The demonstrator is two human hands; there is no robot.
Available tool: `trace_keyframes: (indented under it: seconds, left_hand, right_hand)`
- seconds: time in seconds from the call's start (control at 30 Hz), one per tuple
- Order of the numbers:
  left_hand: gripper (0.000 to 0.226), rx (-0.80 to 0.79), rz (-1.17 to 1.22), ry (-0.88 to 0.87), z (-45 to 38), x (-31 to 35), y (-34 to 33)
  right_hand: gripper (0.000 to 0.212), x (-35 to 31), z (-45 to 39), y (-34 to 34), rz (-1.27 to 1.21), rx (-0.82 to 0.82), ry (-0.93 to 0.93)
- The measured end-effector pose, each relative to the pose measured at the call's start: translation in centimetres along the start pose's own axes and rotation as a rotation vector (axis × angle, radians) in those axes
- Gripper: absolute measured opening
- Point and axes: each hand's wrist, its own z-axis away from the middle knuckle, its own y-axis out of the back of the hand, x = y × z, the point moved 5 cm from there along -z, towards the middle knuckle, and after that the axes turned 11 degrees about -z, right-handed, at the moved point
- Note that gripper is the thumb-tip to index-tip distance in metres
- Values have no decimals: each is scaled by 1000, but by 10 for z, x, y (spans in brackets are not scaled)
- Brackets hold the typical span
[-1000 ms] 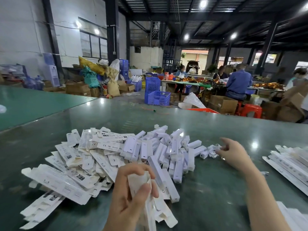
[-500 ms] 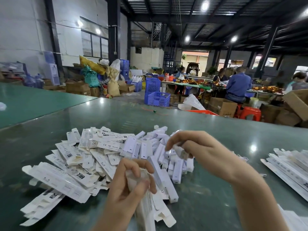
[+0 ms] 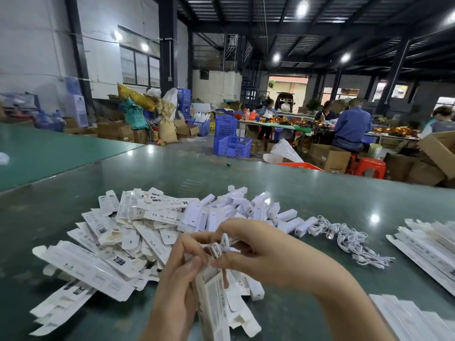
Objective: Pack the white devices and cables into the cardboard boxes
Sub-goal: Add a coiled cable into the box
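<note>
— Just in front of the heap of flat boxes [image 3: 118, 244], which step is this?

— Loading one box [image 3: 213, 303]. The left hand [image 3: 179, 274] grips it upright, mouth open; the right hand [image 3: 258, 252] pinches a white cable [image 3: 221, 244] right at that mouth.

— And next?

— I'd judge the cable must be fed straight down inside, then the flap closed.

— Spare stock?

— White devices [image 3: 248, 207] lie behind the heap, loose cables [image 3: 349, 238] to its right on the surface [image 3: 320, 193].

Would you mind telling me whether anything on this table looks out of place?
Nothing seems damaged. The loose cables lie in a tangled heap right of the white devices, and the flat boxes are piled haphazardly, not stacked.
</note>
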Motion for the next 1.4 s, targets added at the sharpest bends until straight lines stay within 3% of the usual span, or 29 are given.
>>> trace_keyframes:
  seconds: [0.07, 0.13, 0.5, 0.63, 0.73, 0.83, 0.97, 1.07, 1.2, 1.4]
  left_hand:
    - [36, -37, 18, 19, -1, 0, -1]
    - [43, -41, 54, 41, 0, -1, 0]
    - [53, 3, 168, 156, -8, 4, -7]
    - [41, 40, 208, 137, -6, 0, -8]
    - [37, 144, -16, 86, -10, -1, -7]
    - [40, 19, -90, 3, -2, -2, -7]
    - [70, -131, -175, -22, -1, -4, -8]
    - [62, -271, -190, -16, 13, -9, -5]
    - [53, -204, -182, -14, 13, -6, -12]
    - [43, -140, -298, -219, 18, -4, -14]
  right_hand:
    - [15, -1, 0, 1, -18, 5, 6]
    - [11, -2, -1, 1, -33, 11, 15]
    - [7, -3, 1, -1, 4, -18, 37]
    - [10, -2, 1, 0, 32, 9, 35]
    - [21, -2, 4, 2, -8, -11, 21]
    - [30, -2, 6, 1, -18, -62, 37]
    - [32, -3, 4, 0, 34, -65, 28]
    - [27, -7, 6, -1, 76, -88, 30]
    - [25, -9, 10, 3, 119, -63, 16]
    - [28, -8, 13, 7, 116, -39, -17]
